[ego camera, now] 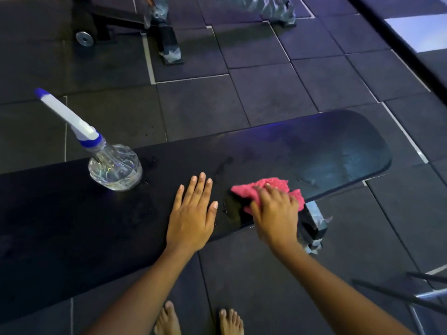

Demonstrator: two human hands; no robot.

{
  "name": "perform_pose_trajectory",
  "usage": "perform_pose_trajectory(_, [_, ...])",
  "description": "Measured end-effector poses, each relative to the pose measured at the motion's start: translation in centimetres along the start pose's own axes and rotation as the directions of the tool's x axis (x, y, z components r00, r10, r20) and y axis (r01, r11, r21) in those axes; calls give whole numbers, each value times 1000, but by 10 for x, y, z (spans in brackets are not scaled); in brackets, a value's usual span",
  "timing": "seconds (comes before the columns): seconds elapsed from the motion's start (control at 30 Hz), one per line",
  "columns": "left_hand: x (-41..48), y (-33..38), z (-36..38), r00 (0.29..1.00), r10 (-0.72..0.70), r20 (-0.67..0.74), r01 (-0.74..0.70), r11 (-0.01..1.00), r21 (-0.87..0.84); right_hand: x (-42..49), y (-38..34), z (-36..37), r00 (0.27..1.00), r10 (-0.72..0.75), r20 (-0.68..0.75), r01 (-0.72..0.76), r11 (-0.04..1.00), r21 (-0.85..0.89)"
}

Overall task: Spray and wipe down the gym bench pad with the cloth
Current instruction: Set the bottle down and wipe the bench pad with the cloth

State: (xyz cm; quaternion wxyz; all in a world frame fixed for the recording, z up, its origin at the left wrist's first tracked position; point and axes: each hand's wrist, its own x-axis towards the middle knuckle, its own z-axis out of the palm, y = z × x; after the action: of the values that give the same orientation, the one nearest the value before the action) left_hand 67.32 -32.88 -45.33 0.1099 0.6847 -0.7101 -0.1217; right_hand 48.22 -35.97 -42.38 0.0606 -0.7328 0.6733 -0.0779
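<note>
A long black bench pad [314, 151] runs across the view from lower left to right, with wet streaks near its middle. A clear spray bottle [113, 166] with a white and blue nozzle stands upright on the pad's left part. My left hand [193, 213] lies flat on the pad, fingers apart, holding nothing. Just right of it, my right hand [275, 213] presses a crumpled pink cloth [263, 187] onto the pad near its front edge.
Dark rubber floor tiles [266, 93] surround the bench. The bench's metal leg [313, 226] shows under my right hand. Another machine's frame and a weight plate [84, 38] stand at the top left. Metal bars [411, 296] cross the lower right corner. My bare feet are at the bottom.
</note>
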Motion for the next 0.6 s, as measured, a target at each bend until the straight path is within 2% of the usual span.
perform_pose_trajectory(0.03, [0, 0, 0, 1000, 1, 3, -1, 1000, -8, 10, 2, -12, 996, 92, 1, -92, 987, 132])
perform_pose_trajectory(0.1, [-1, -1, 0, 1000, 0, 5, 0, 1000, -15, 31, 8, -41, 947, 313, 74, -310, 825, 473])
perform_pose_trajectory(0.13, [-1, -2, 0, 1000, 1, 3, -1, 1000, -18, 40, 12, -56, 925, 373, 74, -350, 760, 548])
perform_pose_trajectory(0.2, [0, -2, -1, 1000, 5, 1, -5, 1000, -31, 48, 14, -83, 933, 359, -9, -292, 773, 563])
perform_pose_trajectory(0.23, [0, -2, -2, 1000, 4, -1, -4, 999, -37, 48, 13, -91, 953, 304, -5, -250, 795, 553])
perform_pose_trajectory(0.27, [0, -2, -2, 1000, 2, -6, -2, 999, -44, 46, 10, -94, 969, 234, 74, -236, 802, 549])
perform_pose_trajectory(0.3, [0, -2, -2, 1000, -1, -11, 0, 999, -54, 40, 10, -87, 969, 154, 192, -229, 850, 474])
perform_pose_trajectory(0.33, [0, -1, -3, 1000, -3, -17, 2, 998, -66, 34, 10, -74, 938, 62, 341, -165, 945, 282])
perform_pose_trajectory(0.37, [-1, -1, -4, 1000, -7, -26, 5, 997, -80, 27, 12, -57, 885, -8, 465, -16, 999, 47])
perform_pose_trajectory(0.4, [-1, -1, -5, 999, -16, -38, 12, 995, -94, 20, 16, -38, 849, -69, 523, 151, 982, -114])
perform_pose_trajectory(0.47, [-3, -1, -6, 998, -47, -52, 41, 993, -109, 15, 22, -13, 843, -156, 515, 294, 935, -197])
perform_pose_trajectory(0.6, [-1, 1, -5, 997, -70, -34, 68, 995, -75, 40, 26, -1, 890, -227, 396, 308, 939, -155])
